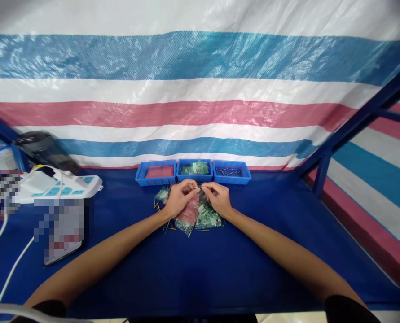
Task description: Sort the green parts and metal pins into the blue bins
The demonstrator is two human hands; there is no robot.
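Observation:
Both hands meet above a pile of small plastic packets [209, 217] on the blue table. My left hand [181, 197] is closed, thumb and index finger pinching one end of a thin, dark, pin-like piece [200, 186]. Its other end is pinched by my right hand [218, 196], also closed. Green and pinkish-red packets lie under and between the hands, with several thin metal pins [169, 227] scattered at the pile's left and front edges. What the piece is exactly is too small to tell.
Behind the hands stand three blue bins: left [156, 181] with a reddish flat item, middle [195, 178] with green packets, right [232, 180] with thin pins. At left lie a white power strip [75, 187], cables and a blurred phone-like object [67, 229]. A striped sheet [200, 112] hangs behind.

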